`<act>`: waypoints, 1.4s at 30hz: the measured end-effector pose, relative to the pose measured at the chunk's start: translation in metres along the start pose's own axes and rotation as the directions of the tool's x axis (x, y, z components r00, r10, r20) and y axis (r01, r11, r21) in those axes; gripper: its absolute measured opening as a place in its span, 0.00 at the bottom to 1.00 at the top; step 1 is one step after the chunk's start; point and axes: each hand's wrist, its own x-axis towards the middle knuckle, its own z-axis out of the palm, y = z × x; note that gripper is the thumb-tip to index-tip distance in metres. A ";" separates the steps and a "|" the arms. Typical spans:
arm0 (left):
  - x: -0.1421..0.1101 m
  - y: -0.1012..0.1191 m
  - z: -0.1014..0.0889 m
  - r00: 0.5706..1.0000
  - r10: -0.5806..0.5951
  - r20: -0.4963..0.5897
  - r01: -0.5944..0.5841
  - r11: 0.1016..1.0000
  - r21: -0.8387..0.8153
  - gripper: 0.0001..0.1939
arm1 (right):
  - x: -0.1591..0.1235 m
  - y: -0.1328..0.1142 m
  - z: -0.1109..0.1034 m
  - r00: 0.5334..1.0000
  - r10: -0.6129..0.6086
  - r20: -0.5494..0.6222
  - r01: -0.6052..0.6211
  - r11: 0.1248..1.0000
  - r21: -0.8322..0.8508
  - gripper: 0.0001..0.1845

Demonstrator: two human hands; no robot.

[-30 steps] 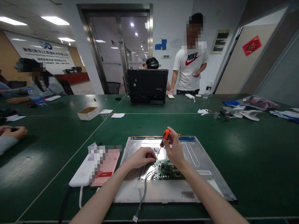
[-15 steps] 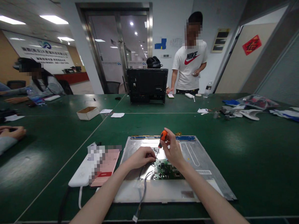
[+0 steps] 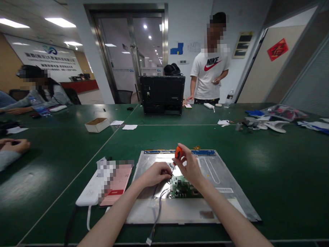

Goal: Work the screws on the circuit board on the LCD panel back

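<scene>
My right hand is closed round the orange and black handle of a screwdriver. The thin shaft slants down to the upper left corner of a green circuit board. At that same corner my left hand has its fingers pinched together; what they hold, if anything, is hidden. The board lies on the metal back of a flat display panel, which has a blue strip along its far edge. Grey and black cables run from the board's left side toward me.
Left of the panel lie a white power bank and a pink-screened phone. Farther off are a small open box, a black monitor and loose parts. A co-worker's hands rest at far left; another person stands opposite.
The screwdriver handle has tilted slightly left and lower, and my right hand's fingers have shifted round it. My left hand has stayed in place.
</scene>
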 end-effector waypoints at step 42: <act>0.000 -0.005 0.000 0.999 -0.032 0.012 0.032 0.999 -0.008 0.07 | -0.001 -0.002 0.000 0.997 -0.068 0.024 0.070 0.995 -0.078 0.34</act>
